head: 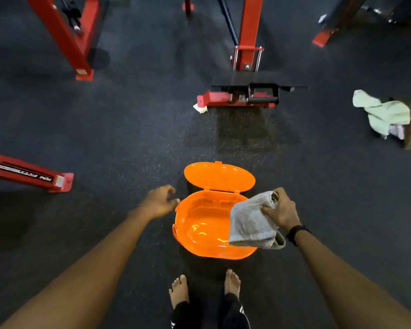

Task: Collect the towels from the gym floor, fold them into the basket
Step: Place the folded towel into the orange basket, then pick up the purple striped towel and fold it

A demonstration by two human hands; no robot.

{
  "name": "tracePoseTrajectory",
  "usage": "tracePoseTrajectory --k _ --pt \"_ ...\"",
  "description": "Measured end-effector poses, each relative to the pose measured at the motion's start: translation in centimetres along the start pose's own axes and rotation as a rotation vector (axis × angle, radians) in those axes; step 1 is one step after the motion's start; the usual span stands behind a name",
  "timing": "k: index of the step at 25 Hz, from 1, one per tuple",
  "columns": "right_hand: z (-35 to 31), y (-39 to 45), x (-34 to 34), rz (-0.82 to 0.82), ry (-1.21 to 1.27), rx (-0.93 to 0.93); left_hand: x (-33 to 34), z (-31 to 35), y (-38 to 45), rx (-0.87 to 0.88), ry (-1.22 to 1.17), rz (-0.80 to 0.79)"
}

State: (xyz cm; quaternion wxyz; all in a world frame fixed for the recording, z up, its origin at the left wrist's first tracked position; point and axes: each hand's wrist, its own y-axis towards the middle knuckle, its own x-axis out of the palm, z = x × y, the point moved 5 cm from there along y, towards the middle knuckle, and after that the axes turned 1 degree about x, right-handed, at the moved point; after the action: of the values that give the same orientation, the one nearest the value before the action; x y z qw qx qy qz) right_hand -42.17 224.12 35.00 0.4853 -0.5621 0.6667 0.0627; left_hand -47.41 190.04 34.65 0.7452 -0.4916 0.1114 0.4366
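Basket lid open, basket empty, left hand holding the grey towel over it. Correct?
Not quite. The head view shows the right hand gripping the grey towel; the left hand holds nothing, beside the basket's rim. The rest stands: the lid is open and the basket is empty.

A glossy orange plastic basket [199, 224], its smooth base catching glare, stands on a matt, speckled rubber gym floor [128, 138]. A grey towel [249, 224] of napped terry cloth hangs above the rim, a pale green cloth towel [382, 112] lies crumpled, and red painted-metal machine frames [247, 32] show a satin sheen.
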Motion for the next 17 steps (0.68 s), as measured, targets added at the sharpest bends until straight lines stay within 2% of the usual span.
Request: tracePoseTrajectory --k 7,9,11,12,15,17 --pt "9.7 10.2 15.3 -0.113 0.117 -0.059 15.0 -8.6 12.2 -0.018 0.089 -0.112" --pt "11.8 12.7 16.7 -0.034 0.093 -0.046 16.9 -9.7 14.1 -0.022 0.111 -0.123" --pt "14.1 14.9 17.3 0.067 -0.052 0.023 18.4 -10.4 15.6 -0.019 0.119 -0.125" --pt "15.0 15.6 17.6 0.058 -0.141 0.072 18.7 -10.5 16.0 -0.022 0.114 -0.128" --pt "16.4 15.2 18.0 -0.141 -0.388 0.141 18.6 -9.7 15.3 -0.035 0.127 -0.154" --pt "16.4 14.0 17.2 -0.251 -0.458 0.138 17.2 -8.4 14.3 -0.027 0.15 -0.141"
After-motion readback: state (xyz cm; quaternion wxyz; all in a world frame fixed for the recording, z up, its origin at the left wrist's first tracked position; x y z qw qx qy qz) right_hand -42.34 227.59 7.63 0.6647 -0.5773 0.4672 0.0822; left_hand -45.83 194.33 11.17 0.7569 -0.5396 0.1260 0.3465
